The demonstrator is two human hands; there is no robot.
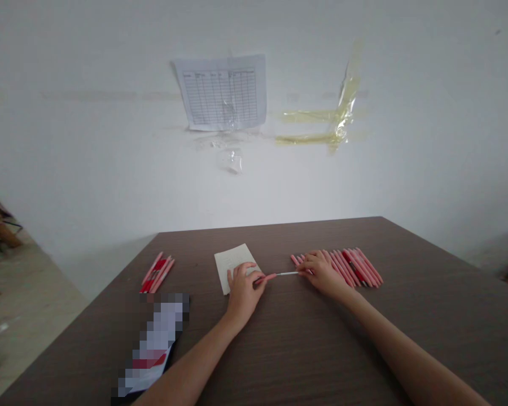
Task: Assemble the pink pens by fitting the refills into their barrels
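Note:
My left hand (244, 287) is closed in a pinch around a pink pen barrel (270, 277), just over the right edge of a cream paper pad (226, 262). Out of the barrel's right end runs a thin white rod (288, 273) that looks like a pen refill. My right hand (319, 272) pinches the rod's far end, with the fingertips partly hiding it. Behind and beside that hand lies a row of pink and red pens (359, 266), side by side on the table; the hand covers some of them.
A smaller group of pink and red pens (156, 273) lies at the left of the brown table (271, 349). Nearer me is a blurred-out long packet (154, 344). A printed sheet (224, 93) and yellowish tape (309, 117) are stuck to the wall behind.

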